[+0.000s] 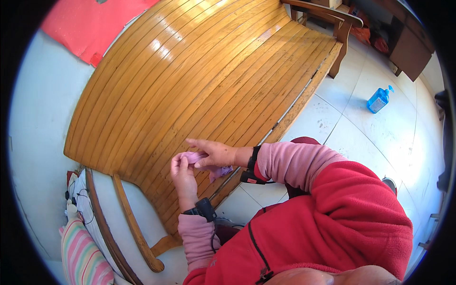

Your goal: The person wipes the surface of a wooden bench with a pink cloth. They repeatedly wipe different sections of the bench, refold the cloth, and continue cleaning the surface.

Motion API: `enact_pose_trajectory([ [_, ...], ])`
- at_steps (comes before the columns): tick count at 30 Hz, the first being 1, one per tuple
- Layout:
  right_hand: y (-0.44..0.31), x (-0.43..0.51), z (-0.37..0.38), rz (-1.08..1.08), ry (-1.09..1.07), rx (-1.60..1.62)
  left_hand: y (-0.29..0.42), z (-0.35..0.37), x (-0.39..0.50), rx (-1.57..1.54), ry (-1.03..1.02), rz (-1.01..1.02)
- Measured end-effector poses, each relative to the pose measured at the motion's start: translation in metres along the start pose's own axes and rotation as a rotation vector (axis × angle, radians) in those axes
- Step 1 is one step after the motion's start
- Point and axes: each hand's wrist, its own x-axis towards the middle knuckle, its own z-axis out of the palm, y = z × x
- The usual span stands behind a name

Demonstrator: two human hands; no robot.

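Observation:
A small pink-purple cloth (193,157) is stretched between both hands, above the slatted seat of a varnished wooden bench (199,117). My left hand (184,176) pinches its left end between thumb and fingers. My right hand (216,154) lies against the cloth's right side, palm down, with the index finger pointing out over the slats; its lower fingers are hidden. More of the cloth, with a patterned purple part (221,172), hangs below the right hand. Black straps with small devices sit around both wrists.
A blue pump bottle (378,100) stands on the tiled floor right of the bench. The bench has wooden armrests (137,228) at its ends. A striped pillow (83,251) lies at lower left. Red material (92,28) hangs behind the backrest; a dark wooden desk (411,53) is at upper right.

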Motion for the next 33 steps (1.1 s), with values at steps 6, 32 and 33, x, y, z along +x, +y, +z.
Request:
enact_pose_trajectory([
  [6, -0.015, 0.0, -0.005, -0.046, 0.081, -0.001, 0.005, -0.001, 0.004, -0.147, -0.059, 0.035],
  [32, 0.104, 0.138, -0.523, -0.194, 1.176, 0.365, -0.105, -0.138, 0.029, 1.645, -0.098, -0.194],
  [33, 0.106, 0.143, -0.531, -0.186, 1.139, 0.347, -0.104, -0.137, 0.029, 1.649, -0.102, -0.217],
])
